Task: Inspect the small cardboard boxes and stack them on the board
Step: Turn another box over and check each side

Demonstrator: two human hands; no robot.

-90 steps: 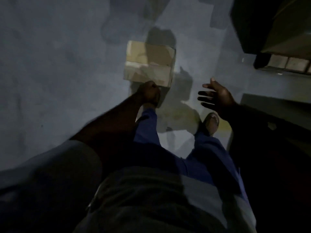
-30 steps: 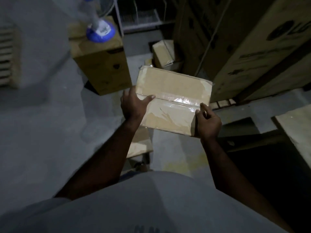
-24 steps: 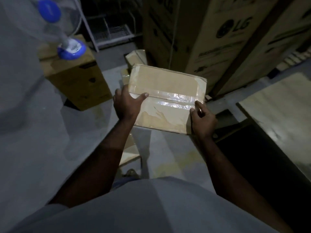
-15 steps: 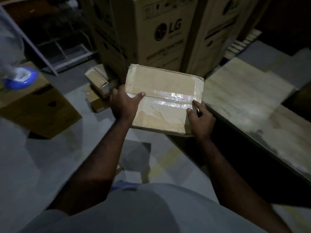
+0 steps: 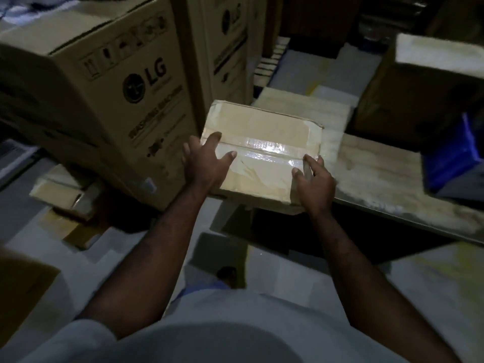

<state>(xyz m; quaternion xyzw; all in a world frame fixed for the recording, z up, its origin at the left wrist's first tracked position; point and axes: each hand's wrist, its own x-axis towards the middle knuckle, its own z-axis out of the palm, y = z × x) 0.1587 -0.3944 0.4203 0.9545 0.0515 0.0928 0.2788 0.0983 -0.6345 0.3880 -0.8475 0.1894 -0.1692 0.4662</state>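
Two tall LG cartons stand before you, one at your left (image 5: 110, 95) and one behind it (image 5: 230, 48). One plain big carton (image 5: 419, 87) stands at the far right. One pale board (image 5: 379, 174) lies to your right, and one blue crate (image 5: 450, 153) sits at its right end. You hold one small cardboard box (image 5: 262, 142), sealed with shiny tape, over the near left corner of the board; I cannot tell if it already rests there. Your left grip (image 5: 205, 166) lies with spread, rather straight fingers on the left edge of the box. Your right grip (image 5: 315, 182) is curled round the near right corner, thumb on top. On the floor (image 5: 275, 271) at your left lie more small boxes (image 5: 57, 191); I count two, but it is dark.
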